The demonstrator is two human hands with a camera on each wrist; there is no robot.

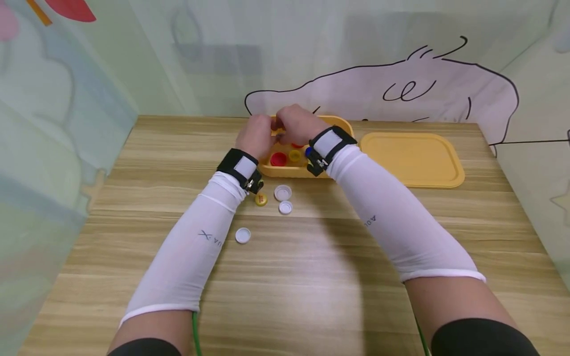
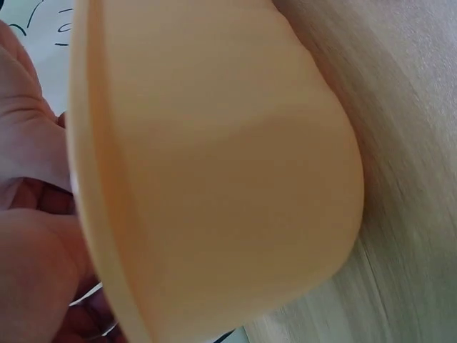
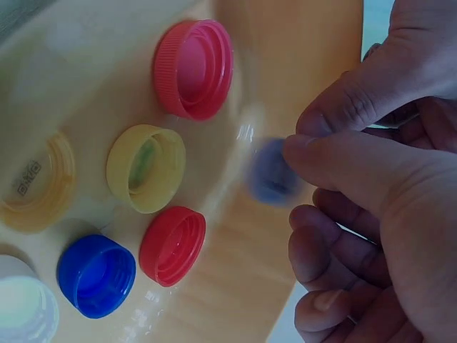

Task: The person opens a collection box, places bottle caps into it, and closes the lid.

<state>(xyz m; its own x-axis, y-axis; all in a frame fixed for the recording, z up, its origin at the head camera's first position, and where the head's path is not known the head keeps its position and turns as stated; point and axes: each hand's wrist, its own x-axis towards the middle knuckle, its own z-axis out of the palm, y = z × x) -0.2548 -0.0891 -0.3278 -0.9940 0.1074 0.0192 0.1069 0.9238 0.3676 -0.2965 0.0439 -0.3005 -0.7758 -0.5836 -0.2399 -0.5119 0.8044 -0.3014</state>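
In the head view my left hand (image 1: pixel 257 136) and right hand (image 1: pixel 297 124) meet over the back left of a yellow-orange plastic box (image 1: pixel 285 171). Seen from the right wrist, the thumb tips come together, and my right hand's (image 3: pixel 400 214) other fingers are curled. A blurred blue bottle cap (image 3: pixel 273 173) shows beside the right thumb tip; whether a finger touches it cannot be made out. Inside the box lie red caps (image 3: pixel 193 69), a yellow cap (image 3: pixel 146 168) and a sharp blue cap (image 3: pixel 96 276). The box wall (image 2: pixel 228 157) fills much of the left wrist view.
A flat yellow-orange lid (image 1: pixel 411 159) lies right of the box on the wooden table (image 1: pixel 303 287). In front of the box are white caps (image 1: pixel 282 193) and a yellow cap (image 1: pixel 261 199). Behind the table rises a printed curtain (image 1: pixel 187 79).
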